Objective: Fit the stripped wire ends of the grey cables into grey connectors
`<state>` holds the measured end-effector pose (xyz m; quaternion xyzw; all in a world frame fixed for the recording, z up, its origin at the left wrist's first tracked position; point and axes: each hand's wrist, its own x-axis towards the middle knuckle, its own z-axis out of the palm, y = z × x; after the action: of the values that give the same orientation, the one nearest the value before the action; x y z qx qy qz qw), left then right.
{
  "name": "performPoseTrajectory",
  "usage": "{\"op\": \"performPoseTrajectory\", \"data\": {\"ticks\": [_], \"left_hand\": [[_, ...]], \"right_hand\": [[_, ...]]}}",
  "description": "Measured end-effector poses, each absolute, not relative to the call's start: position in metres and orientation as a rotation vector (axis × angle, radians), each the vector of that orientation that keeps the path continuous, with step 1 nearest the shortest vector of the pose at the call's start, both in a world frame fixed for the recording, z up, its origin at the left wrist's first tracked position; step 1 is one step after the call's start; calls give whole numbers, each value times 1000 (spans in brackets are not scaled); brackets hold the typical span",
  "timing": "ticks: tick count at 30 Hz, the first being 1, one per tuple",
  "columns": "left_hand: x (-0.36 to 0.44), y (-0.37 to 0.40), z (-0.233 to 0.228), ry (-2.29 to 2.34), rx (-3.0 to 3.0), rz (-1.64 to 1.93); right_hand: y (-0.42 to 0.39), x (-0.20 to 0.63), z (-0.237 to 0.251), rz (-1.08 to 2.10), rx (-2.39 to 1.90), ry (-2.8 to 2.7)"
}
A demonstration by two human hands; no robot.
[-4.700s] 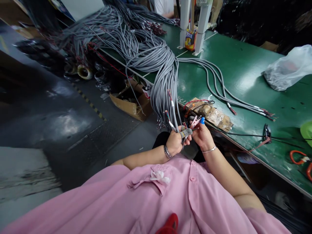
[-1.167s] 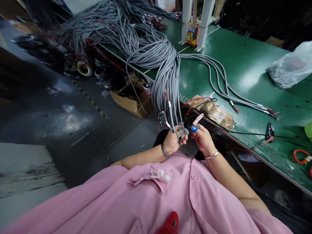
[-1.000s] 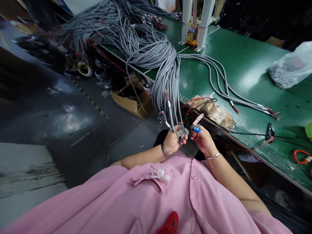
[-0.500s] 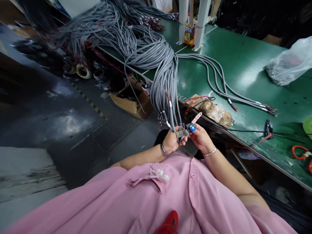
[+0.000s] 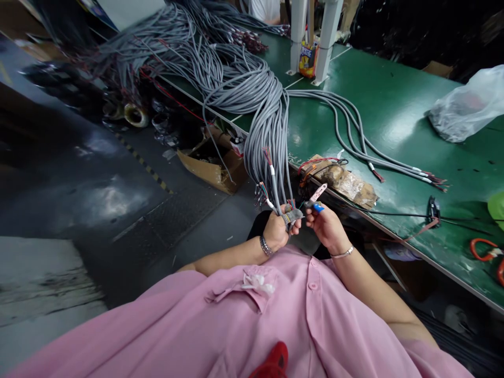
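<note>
My left hand [image 5: 277,230] is closed around the end of a grey cable [image 5: 290,226], whose thin coloured wires [image 5: 291,203] fan out at the top. Grey knitted cloth [image 5: 293,216] covers its thumb. Just to the right, my right hand [image 5: 327,227] grips a small blue-handled hand tool [image 5: 317,208] with a pale, flat, marked end pointing up and away. A narrow gap separates the tool from the left thumb. Other cable ends with white sleeves and bared coloured wires [image 5: 263,190] hang just beyond the left hand.
A big bundle of grey cables [image 5: 252,86] drapes over the edge of the green table [image 5: 394,115]. Nearby on it lie a taped cardboard piece [image 5: 346,181], a clear plastic bag [image 5: 466,107] and orange-handled pliers [image 5: 484,248]. An open cardboard box [image 5: 212,165] stands below.
My right hand has moved slightly right, away from the left, and the tool has turned in its fingers. The left hand keeps its hold on the cable, almost unmoved.
</note>
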<state>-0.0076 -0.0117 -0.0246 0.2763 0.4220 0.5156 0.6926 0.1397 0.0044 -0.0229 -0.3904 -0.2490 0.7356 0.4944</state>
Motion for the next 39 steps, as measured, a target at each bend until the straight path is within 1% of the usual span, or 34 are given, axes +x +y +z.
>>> {"op": "performPoseTrajectory", "data": {"ticks": [4,9,12,16,21,39], "left_hand": [[-5,-13,-21,977,644,1157],[2,-11,-10,958,661,1151],[7,-9,-4,921,641,1143],[12,-5,0,882,592,1143],[15,-1,-2,904,575,1142],[16,-3,-8,942,642,1062]], "right_hand": [[14,147,-19,1809,-1014,-570],[30,148,-6,1716,-1130,-607],[35,146,-5,1722,-1017,-586],[38,143,-9,1816,-860,-443],[41,140,-13,1763,-865,-343],[41,136,-14,1724,-843,-390]]}}
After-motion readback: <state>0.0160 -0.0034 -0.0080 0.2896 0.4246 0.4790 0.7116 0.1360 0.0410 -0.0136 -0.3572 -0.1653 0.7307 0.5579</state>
